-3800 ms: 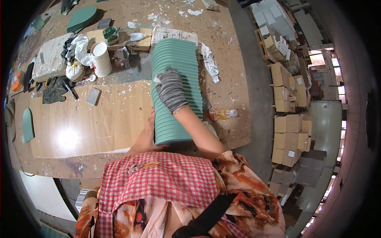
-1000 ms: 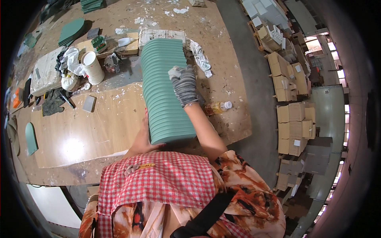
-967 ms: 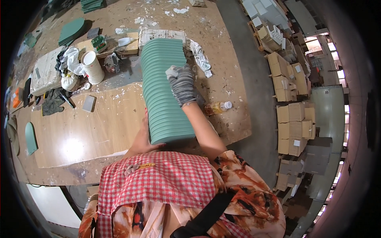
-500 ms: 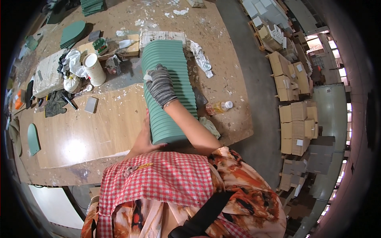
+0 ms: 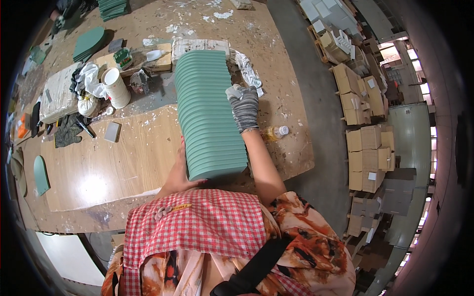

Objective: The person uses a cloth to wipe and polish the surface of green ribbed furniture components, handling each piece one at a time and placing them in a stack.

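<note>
A long row of green arched boards [image 5: 210, 116], packed face to face, lies on the worktable in front of me. My bare left hand [image 5: 178, 173] is at its near left corner. One finger stretches up along the left side, and another reaches across the near end. On the far right side of the row is my right hand [image 5: 243, 106], in a grey striped knit glove with a pale fingertip. Its fingers are curled close against the boards' edges; whether anything is inside them is hidden. A crumpled white cloth [image 5: 248, 73] lies just beyond that hand.
A bottle of yellowish liquid [image 5: 274, 132] lies right of my right forearm. Leftward are a white cup stack [image 5: 117, 93], a dark glove [image 5: 69, 133], a small grey block [image 5: 112, 131] and a single green board [image 5: 41, 175]. A wrapped block [image 5: 200, 45] touches the row's far end.
My right hand has moved off the top of the green boards to their right side. My left hand stays at the near corner. At the far left, another person's gloved hand has come into view.
</note>
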The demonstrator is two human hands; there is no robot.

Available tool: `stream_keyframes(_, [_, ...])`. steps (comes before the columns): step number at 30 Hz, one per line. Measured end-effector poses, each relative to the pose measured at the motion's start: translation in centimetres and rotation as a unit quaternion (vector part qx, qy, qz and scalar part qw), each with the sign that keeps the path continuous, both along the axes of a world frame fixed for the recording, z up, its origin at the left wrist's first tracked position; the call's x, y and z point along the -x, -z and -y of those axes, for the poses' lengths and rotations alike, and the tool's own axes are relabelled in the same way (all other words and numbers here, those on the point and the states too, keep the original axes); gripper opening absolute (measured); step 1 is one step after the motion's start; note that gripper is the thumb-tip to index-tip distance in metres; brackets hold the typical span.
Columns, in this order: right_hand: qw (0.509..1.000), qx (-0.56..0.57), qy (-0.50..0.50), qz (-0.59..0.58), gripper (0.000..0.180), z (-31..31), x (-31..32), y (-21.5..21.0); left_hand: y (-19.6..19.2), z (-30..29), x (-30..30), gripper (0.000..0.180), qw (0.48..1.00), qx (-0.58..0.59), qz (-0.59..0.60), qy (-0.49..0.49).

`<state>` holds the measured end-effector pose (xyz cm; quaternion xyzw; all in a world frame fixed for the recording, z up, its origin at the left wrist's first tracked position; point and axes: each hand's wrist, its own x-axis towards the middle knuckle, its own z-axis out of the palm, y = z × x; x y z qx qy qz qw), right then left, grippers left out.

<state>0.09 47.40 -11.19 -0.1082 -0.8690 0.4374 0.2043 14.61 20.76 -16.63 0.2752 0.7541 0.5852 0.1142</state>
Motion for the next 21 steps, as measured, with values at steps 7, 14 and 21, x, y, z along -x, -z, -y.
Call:
stream_keyframes(7, [0.979,-0.197,-0.026,-0.049,0.029,1.5,0.7,0.9,-0.2,0.2,0.6,0.127,0.999,-0.025,-0.038,0.008])
stream_keyframes(14, [0.973,-0.215,-0.082,-0.033,0.03,9.4,0.8,-2.0,-0.8,-0.6,9.5,0.077,0.983,-0.126,0.056,-0.119])
stream_keyframes(21, [0.913,-0.371,-0.164,0.036,0.031,14.4,1.7,-0.8,2.8,-1.6,10.6,0.074,0.979,-0.119,0.122,-0.109])
